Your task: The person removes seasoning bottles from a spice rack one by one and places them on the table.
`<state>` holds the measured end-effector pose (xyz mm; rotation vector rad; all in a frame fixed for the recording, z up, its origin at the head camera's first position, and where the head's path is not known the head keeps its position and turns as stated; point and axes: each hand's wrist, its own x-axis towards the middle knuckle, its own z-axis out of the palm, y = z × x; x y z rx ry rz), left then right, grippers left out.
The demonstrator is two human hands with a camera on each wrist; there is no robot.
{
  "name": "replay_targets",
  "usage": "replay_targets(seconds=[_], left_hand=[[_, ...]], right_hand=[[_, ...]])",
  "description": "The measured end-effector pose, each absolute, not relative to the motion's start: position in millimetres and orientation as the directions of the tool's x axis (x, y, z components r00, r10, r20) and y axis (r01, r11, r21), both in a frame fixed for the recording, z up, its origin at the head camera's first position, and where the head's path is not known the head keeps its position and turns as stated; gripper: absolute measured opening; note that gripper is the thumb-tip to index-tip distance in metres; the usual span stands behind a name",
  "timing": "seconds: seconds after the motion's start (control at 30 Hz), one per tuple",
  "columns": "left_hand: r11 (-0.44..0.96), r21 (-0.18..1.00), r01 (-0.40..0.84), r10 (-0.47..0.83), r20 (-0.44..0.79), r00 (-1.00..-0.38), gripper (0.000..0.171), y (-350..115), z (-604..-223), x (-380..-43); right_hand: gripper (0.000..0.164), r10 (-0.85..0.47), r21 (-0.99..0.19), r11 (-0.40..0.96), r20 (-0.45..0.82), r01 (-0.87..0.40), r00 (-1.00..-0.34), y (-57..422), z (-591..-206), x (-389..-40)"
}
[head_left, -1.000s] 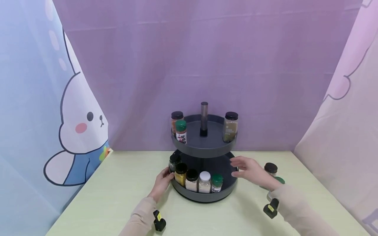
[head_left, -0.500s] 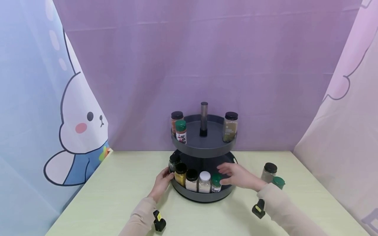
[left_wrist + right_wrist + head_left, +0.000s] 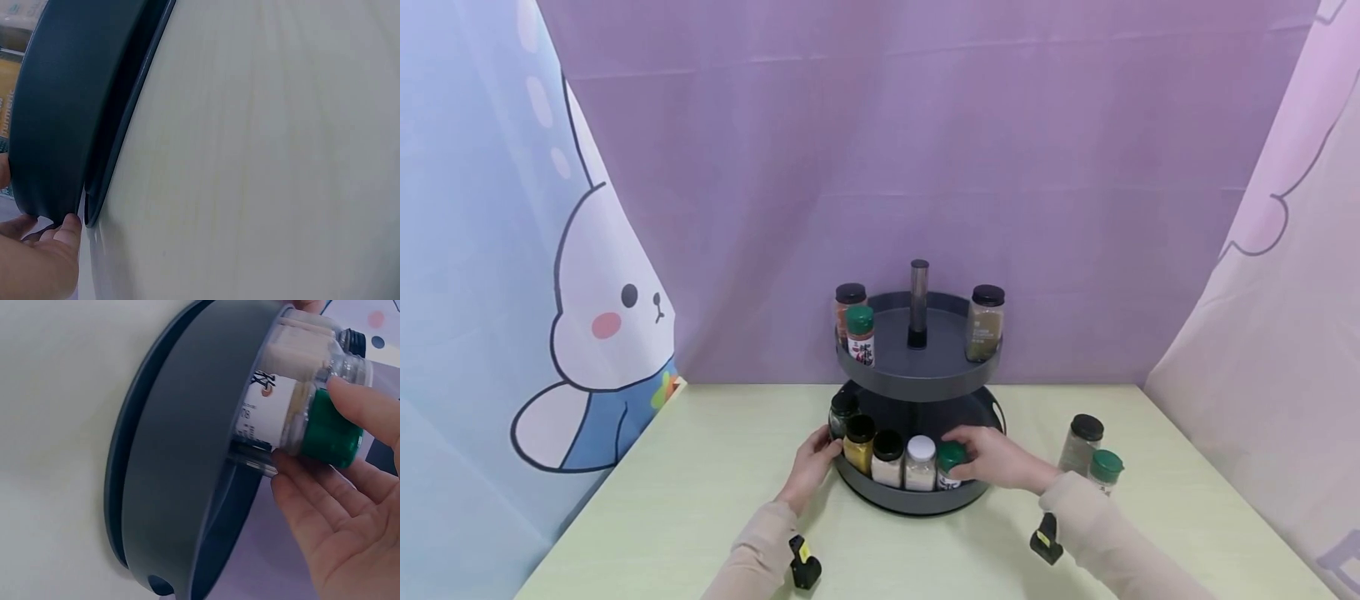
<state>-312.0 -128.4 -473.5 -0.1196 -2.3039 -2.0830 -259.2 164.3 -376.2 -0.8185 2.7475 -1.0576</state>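
A dark grey two-tier turntable spice rack [image 3: 917, 387] stands on the table. My left hand [image 3: 811, 467] grips the rim of its lower tier at the left; in the left wrist view, fingertips [image 3: 70, 226] meet the outer wall and the thumb lies inside. At the front right of that tier, my right hand [image 3: 996, 458] holds a green-capped spice jar [image 3: 331, 431] between thumb and fingers. The jar stands upright beside a white-capped jar [image 3: 920, 463]. Further left stand jars with black caps, among them a yellow one [image 3: 859, 443].
The upper tier [image 3: 917, 383] carries a green-capped jar [image 3: 861, 337], an orange jar [image 3: 841, 313] and a black-capped jar [image 3: 985, 323]. On the table at right stand a black-capped jar [image 3: 1082, 443] and another green-capped jar [image 3: 1105, 468]. A purple curtain [image 3: 760, 208] hangs behind.
My right hand has moved left and down from the lower tier's right rim to the green-capped jar and closed around its cap. The left hand has stayed on the rim.
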Motion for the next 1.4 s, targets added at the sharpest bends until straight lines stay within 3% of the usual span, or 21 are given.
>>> replay_targets(seconds=[1.4], left_hand=[[0.093,0.994,0.059,0.025,0.057,-0.998,0.057,-129,-474,-313]], right_hand=[[0.032,-0.451,-0.671,0.629,0.096,-0.392,-0.887,160,-412,-268]])
